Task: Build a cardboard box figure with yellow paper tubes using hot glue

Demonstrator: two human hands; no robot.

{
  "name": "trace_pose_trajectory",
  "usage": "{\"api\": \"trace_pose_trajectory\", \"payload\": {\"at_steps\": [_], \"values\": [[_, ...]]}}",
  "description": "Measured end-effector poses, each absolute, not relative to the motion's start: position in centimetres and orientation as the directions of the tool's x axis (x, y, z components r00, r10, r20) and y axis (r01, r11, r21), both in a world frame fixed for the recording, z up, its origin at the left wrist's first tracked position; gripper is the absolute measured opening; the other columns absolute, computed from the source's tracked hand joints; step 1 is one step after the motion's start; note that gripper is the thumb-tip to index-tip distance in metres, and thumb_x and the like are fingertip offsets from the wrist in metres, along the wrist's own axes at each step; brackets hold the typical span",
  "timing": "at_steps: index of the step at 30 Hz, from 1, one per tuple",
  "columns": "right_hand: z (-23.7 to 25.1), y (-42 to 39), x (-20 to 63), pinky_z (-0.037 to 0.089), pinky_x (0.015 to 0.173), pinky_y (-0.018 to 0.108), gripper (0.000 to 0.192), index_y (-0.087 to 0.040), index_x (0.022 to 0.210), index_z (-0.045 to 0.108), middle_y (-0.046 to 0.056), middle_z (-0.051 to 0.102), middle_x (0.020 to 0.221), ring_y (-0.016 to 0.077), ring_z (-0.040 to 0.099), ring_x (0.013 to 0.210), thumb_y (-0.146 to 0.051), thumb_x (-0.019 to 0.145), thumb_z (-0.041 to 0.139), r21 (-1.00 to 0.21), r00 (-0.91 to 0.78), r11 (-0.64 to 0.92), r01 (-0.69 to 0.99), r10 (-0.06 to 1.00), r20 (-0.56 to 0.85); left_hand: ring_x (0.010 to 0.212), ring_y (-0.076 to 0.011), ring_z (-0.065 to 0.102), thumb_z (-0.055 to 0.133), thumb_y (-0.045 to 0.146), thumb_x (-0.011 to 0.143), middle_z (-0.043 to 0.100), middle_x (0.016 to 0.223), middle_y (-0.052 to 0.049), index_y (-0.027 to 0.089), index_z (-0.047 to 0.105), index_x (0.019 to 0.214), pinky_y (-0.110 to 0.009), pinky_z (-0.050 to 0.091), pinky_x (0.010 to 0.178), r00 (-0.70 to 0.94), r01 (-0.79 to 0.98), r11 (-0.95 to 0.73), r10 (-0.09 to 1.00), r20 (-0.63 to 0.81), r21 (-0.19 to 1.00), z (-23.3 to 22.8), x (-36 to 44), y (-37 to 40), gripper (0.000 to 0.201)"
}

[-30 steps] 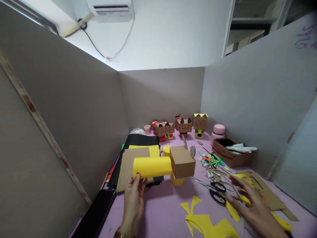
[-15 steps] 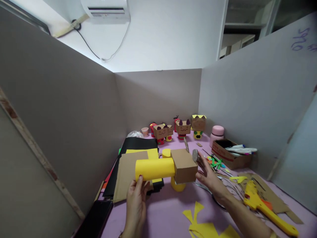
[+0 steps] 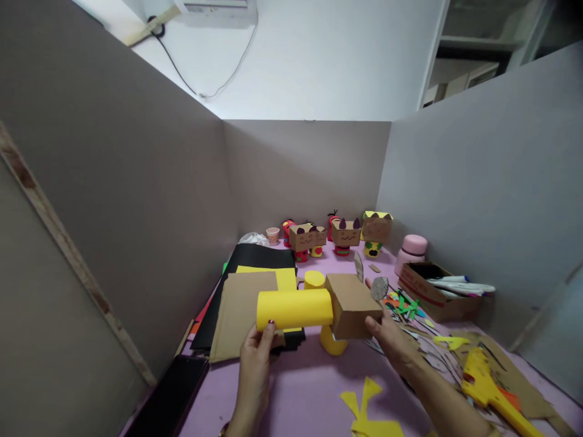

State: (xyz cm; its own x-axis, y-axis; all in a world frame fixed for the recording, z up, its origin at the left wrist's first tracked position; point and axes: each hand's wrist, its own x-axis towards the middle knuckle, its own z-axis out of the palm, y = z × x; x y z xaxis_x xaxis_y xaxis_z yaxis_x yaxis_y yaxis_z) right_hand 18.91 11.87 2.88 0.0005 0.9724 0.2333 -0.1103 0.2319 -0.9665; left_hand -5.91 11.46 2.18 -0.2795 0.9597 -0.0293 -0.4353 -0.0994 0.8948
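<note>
A paper craft figure is held above the purple table [image 3: 300, 388]: a yellow paper tube [image 3: 294, 308] lying sideways, joined to a brown cardboard cube [image 3: 354, 304] with two grey ears on top. My left hand [image 3: 255, 358] grips the tube's left end from below. My right hand [image 3: 392, 337] holds the cube at its lower right side. Two small yellow tube pieces show near the figure, one behind it [image 3: 314, 279] and one below it [image 3: 332, 343].
Stacked brown, yellow and black sheets [image 3: 248, 291] lie at left, a dark phone [image 3: 168, 397] near the front. Several finished box-head figures [image 3: 344, 233] line the back wall. At right: a pink jar [image 3: 412, 250], a marker box [image 3: 439, 291], paper scraps, a yellow glue gun [image 3: 489, 388]. Grey partitions enclose the table.
My right hand left the yellow glue gun on the table at right, moved left and took hold of the cardboard cube. The left hand kept the tube steady.
</note>
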Motion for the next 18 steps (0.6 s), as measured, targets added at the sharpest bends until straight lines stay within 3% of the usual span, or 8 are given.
{"api": "trace_pose_trajectory", "payload": {"at_steps": [5,14,18], "values": [[2.7,11.8,19.1,0.041,0.102,0.043,0.108,-0.029,0.148,0.02,0.01,0.051,0.143,0.0312,0.048,0.127,-0.073,0.061,0.067,-0.972,-0.002,0.229,-0.06,0.973,0.229,0.074,-0.0158,0.069,0.081,0.049,0.058,0.076,0.085,-0.004,0.017,0.07,0.093,-0.02,0.051,0.065,-0.297,-0.383,-0.114,0.955,-0.005,0.917,1.8,-6.4,11.6,0.048],[2.8,11.2,18.9,0.041,0.103,0.04,0.113,-0.027,0.151,0.005,0.011,0.038,0.151,0.0292,0.042,0.133,-0.072,0.065,0.064,-0.975,-0.01,0.217,-0.043,0.976,0.217,0.083,-0.0203,0.07,0.079,0.046,0.062,0.076,0.093,-0.007,0.017,0.069,0.092,-0.023,0.051,0.068,-0.29,-0.376,-0.123,0.957,0.009,0.918,1.8,-6.8,11.3,0.043],[2.5,10.7,19.5,0.032,0.109,0.042,0.109,-0.029,0.15,0.009,0.01,0.031,0.155,0.0287,0.033,0.138,-0.071,0.067,0.065,-0.977,0.001,0.211,-0.023,0.978,0.211,0.087,-0.0188,0.069,0.081,0.043,0.06,0.076,0.092,-0.006,0.017,0.069,0.09,-0.023,0.051,0.075,-0.293,-0.45,-0.123,0.956,-0.016,0.884,1.8,-6.7,11.3,0.041]]}}
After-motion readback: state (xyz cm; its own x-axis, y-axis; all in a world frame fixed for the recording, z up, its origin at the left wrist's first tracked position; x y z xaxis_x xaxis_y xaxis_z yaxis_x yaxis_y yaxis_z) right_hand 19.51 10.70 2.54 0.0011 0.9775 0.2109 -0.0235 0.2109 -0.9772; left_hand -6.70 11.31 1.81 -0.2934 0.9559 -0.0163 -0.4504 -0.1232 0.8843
